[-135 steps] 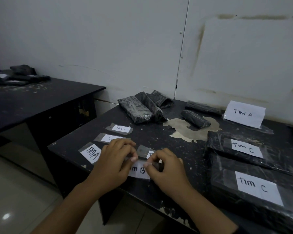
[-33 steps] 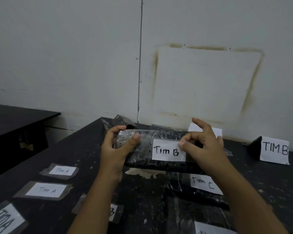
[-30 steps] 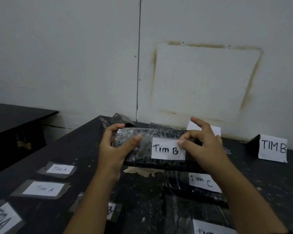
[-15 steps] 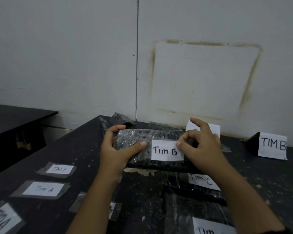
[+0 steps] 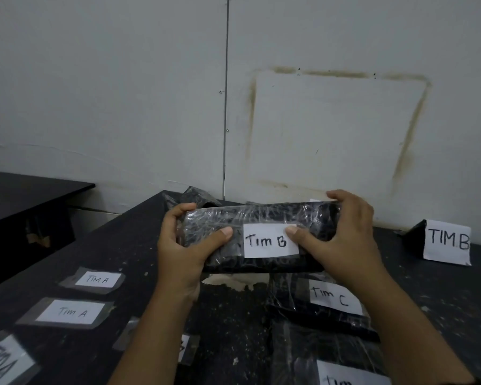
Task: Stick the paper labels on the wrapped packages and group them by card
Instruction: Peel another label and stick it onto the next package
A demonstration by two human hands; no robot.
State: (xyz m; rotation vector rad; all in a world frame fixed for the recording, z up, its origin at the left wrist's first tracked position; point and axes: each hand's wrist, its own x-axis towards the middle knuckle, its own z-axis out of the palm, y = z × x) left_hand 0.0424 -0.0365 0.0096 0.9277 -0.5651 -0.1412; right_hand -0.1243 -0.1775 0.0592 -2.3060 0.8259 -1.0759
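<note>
The wrapped package [image 5: 261,215] is held lengthwise between both hands over the middle of the counter [image 5: 233,315]. Its left end is gripped by the left hand [image 5: 184,245], fingers curled behind and the thumb laid flat on the front. Its right end is gripped by the right hand [image 5: 342,240], whose thumb is pressed on the right edge of the Tim B label [image 5: 267,241] (white paper, stuck on the front face). Just below and nearer, a Tim C package [image 5: 289,309] is laid flat, with another labelled package [image 5: 297,357] nearer still, its writing cut off by the frame. At the far right, a standing TIM B card [image 5: 446,241] is seen. Along the left side, three loose Tim A labels [image 5: 71,312] are laid out under tape. Unlabelled packages [image 5: 195,197] are piled at the far edge against the wall [image 5: 122,93].
</note>
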